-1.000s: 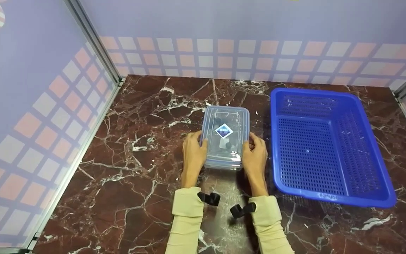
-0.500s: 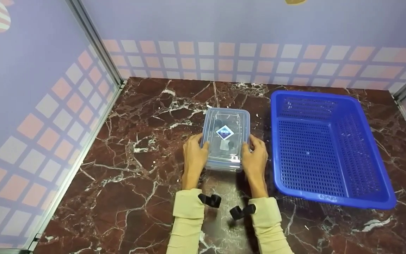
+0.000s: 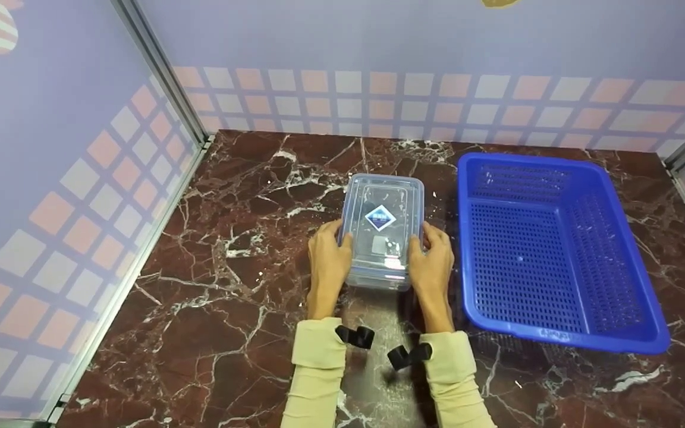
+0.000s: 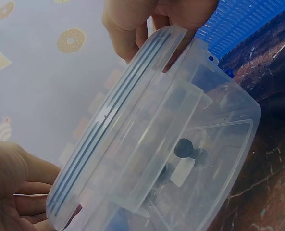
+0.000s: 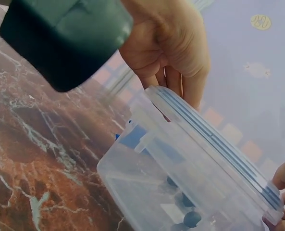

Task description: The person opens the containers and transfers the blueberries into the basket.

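Note:
A clear plastic food container [image 3: 385,196], with its lid on and a blue-and-white diamond label on top, is held between both hands. My left hand [image 3: 327,255] grips its left long side, thumb over the lid's edge. On the opposite side my right hand [image 3: 431,258] grips likewise, fingers bent around the rim. Blue seal lines run under the lid rim [image 4: 106,115] in the left wrist view. Through the wall show small dark round pieces [image 5: 192,219] and a white rectangle [image 4: 182,172]. The container's base is close over the table.
A blue perforated plastic basket [image 3: 521,261] stands to the right, close to my right hand. The brown marbled table [image 3: 247,333] is bounded by patterned panels at the left [image 3: 69,196], back [image 3: 330,35] and right. Black straps [image 3: 354,337] hang at both sleeve cuffs.
The container's far end has risen slightly and more of its near wall shows. Both hands keep their hold on its sides. The basket has not moved.

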A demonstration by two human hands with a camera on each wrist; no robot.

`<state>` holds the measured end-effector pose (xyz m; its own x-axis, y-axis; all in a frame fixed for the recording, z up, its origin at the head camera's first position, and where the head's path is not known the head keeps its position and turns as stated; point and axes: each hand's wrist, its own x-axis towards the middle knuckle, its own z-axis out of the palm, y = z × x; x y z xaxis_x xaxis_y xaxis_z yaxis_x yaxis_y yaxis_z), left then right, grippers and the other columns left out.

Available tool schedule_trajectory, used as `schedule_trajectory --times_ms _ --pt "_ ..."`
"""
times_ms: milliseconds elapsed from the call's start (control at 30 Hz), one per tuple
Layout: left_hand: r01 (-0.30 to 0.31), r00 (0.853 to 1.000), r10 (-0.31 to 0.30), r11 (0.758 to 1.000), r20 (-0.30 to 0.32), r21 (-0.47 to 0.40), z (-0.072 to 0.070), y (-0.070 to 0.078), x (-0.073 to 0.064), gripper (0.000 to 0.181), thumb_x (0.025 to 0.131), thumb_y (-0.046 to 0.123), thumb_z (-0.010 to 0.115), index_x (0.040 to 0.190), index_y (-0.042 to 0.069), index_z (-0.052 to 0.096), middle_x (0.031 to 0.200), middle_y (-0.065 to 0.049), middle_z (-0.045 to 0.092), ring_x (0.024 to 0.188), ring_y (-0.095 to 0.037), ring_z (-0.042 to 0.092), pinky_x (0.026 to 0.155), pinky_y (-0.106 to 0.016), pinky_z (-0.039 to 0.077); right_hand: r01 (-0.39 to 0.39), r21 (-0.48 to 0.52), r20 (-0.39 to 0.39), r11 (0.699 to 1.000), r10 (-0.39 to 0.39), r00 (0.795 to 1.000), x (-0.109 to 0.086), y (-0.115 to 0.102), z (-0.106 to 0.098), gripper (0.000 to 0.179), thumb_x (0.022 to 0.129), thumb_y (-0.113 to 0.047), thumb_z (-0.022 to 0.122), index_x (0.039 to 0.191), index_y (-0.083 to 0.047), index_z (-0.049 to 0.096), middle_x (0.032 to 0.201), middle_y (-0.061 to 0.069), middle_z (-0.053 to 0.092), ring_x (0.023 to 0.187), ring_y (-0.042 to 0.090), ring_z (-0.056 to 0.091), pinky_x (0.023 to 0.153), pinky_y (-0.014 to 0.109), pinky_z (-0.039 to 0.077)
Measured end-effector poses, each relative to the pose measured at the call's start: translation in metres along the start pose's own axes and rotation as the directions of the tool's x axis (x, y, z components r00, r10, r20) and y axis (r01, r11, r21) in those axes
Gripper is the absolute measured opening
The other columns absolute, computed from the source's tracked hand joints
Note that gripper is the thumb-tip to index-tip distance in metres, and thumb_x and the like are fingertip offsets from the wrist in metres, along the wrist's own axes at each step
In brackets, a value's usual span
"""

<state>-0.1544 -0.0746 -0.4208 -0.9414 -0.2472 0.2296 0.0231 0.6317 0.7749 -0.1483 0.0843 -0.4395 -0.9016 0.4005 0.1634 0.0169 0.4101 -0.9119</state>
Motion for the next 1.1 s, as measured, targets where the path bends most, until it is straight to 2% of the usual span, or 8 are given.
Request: schedule_trajectory --times_ms 200,433,600,867,1100 --pt "-0.021 1.0 0.021 1.0 -0.02 0.0 -0.004 0.0 0.001 0.033 0.086 0.009 0.065 0.117 -0.004 0.065 0.12 -0.018 0.065 0.115 -0.034 0.06 0.103 -0.04 0.044 0.024 0.023 0.0 0.999 -0.024 1.0 0.001 -0.005 0.001 0.041 0.088 -0.007 0.059 0.128 0.004 0.057 0.126 0.022 0.057 0.109 0.035 0.061 0.097 0.041 0.049" --pt "-0.033 0.998 0.033 0.999 -0.047 -0.001 -0.011 0.0 0.002 0.032 0.086 0.008 0.065 0.116 -0.004 0.065 0.12 -0.018 0.065 0.114 -0.035 0.06 0.103 -0.041 0.044 0.017 0.029 0.022 0.999 -0.018 1.0 -0.001 -0.014 0.004 0.042 0.088 -0.01 0.061 0.128 0.002 0.058 0.128 0.018 0.056 0.112 0.033 0.06 0.099 0.04 0.048" --pt "-0.032 0.998 0.032 0.999 -0.055 0.0 -0.017 -0.001 0.004 0.032 0.087 0.007 0.064 0.116 -0.004 0.065 0.12 -0.018 0.065 0.115 -0.035 0.06 0.104 -0.04 0.044 0.054 0.021 0.013 0.998 -0.054 0.998 -0.003 -0.018 0.008 0.042 0.087 -0.01 0.062 0.127 0.002 0.059 0.127 0.018 0.058 0.111 0.033 0.061 0.099 0.041 0.047" --pt "-0.035 0.995 0.035 0.999 -0.088 0.007 -0.027 -0.008 0.007 0.031 0.086 0.006 0.064 0.115 -0.005 0.066 0.119 -0.02 0.065 0.113 -0.036 0.06 0.103 -0.041 0.044 0.095 0.018 0.037 0.995 -0.096 0.995 -0.009 -0.025 0.016 0.044 0.086 -0.011 0.062 0.128 0.002 0.058 0.128 0.018 0.058 0.111 0.033 0.06 0.099 0.042 0.046" --pt "-0.016 0.994 0.017 1.0 -0.108 0.009 -0.039 -0.014 0.008 0.031 0.087 0.006 0.063 0.116 -0.004 0.066 0.12 -0.019 0.065 0.115 -0.035 0.06 0.103 -0.042 0.044 0.113 0.064 0.086 0.991 -0.118 0.989 -0.013 -0.03 0.024 0.045 0.086 -0.011 0.063 0.128 0.003 0.058 0.129 0.019 0.057 0.112 0.034 0.061 0.099 0.042 0.048"
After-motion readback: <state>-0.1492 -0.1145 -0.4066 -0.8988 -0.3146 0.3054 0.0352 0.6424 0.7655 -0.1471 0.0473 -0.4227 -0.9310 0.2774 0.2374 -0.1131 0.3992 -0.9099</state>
